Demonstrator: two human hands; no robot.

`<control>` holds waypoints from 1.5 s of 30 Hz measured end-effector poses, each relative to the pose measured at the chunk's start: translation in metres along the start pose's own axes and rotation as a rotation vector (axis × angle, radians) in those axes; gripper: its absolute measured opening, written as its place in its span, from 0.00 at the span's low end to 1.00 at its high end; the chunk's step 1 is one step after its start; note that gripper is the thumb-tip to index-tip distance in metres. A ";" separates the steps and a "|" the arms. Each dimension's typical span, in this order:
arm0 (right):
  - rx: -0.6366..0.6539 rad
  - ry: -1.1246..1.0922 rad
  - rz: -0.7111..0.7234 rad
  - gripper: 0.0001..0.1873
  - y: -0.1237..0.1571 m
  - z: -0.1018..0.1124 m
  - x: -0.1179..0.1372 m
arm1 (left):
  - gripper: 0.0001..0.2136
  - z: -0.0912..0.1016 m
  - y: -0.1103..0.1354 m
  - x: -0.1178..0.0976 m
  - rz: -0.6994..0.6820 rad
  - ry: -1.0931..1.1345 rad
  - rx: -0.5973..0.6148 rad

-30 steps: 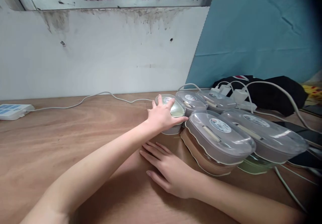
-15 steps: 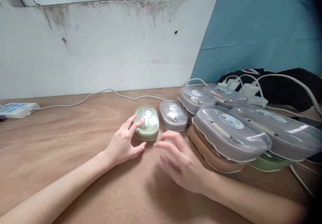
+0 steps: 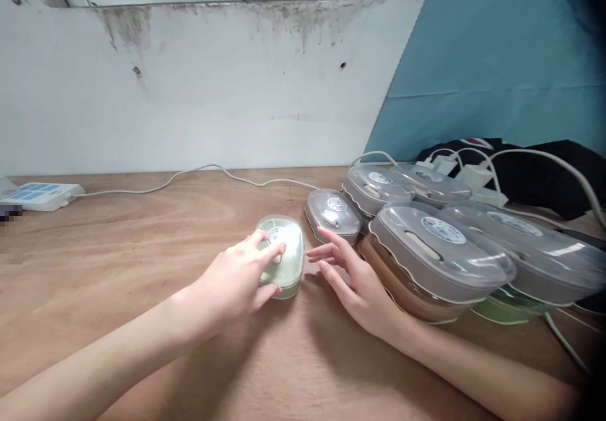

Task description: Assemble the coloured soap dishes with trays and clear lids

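Note:
A small pale-green box [image 3: 290, 263] with a clear lid and a round sticker sits in the middle of the wooden table. My left hand [image 3: 239, 272] grips it from the left, fingers over the lid and thumb at the near edge; the fingers hide part of the lid. To the right of this box is my right hand [image 3: 353, 279], open, fingers stretched toward its side with nothing in them. Whether those fingertips touch the box, I cannot tell. A small grey lidded box [image 3: 334, 214] stands just behind my right hand.
Larger grey lidded boxes [image 3: 440, 254] are stacked on the right, over a brown box [image 3: 402, 285] and a green one [image 3: 509, 307]. White plugs and cables [image 3: 476, 178] lie behind them. A white power strip [image 3: 42, 195] is at far left, its cord running along the wall.
The green box has come nearer to me, with my left hand now closed over it. My right hand has moved slightly right, its fingers straighter. The view has shifted a little.

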State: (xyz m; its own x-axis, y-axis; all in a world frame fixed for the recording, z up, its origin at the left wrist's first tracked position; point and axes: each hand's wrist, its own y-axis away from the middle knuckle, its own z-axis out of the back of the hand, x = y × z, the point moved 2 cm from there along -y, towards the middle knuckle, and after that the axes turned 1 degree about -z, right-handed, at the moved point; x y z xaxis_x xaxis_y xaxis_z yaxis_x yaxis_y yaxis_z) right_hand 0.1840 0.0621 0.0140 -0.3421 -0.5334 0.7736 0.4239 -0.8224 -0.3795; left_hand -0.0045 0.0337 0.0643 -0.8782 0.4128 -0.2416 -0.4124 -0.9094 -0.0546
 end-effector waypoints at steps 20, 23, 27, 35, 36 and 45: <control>0.134 -0.110 -0.132 0.55 -0.002 -0.004 -0.017 | 0.28 -0.016 -0.014 0.017 -0.074 0.608 0.001; 0.133 -0.019 -0.087 0.51 -0.001 -0.002 -0.014 | 0.28 -0.005 -0.022 0.038 0.015 0.505 -0.167; 0.269 0.178 0.000 0.28 0.000 -0.001 -0.006 | 0.32 0.005 -0.024 0.086 0.524 -0.143 -0.223; 0.317 0.408 0.211 0.21 0.002 -0.006 -0.001 | 0.34 0.012 -0.014 0.120 0.741 -0.251 0.108; 0.303 0.422 0.229 0.20 0.003 -0.006 -0.001 | 0.35 0.014 -0.014 0.119 0.736 -0.253 0.134; 0.244 0.481 0.424 0.13 0.002 -0.002 0.006 | 0.35 0.014 -0.012 0.124 0.685 -0.273 0.220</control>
State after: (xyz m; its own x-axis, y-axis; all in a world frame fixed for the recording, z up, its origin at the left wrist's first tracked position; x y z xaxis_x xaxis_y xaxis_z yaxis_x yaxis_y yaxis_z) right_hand 0.1813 0.0567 0.0171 -0.4157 -0.8743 0.2507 0.7609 -0.4853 -0.4307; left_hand -0.1116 0.0961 0.0490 -0.9718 -0.2146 0.0975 0.2314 -0.9472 0.2217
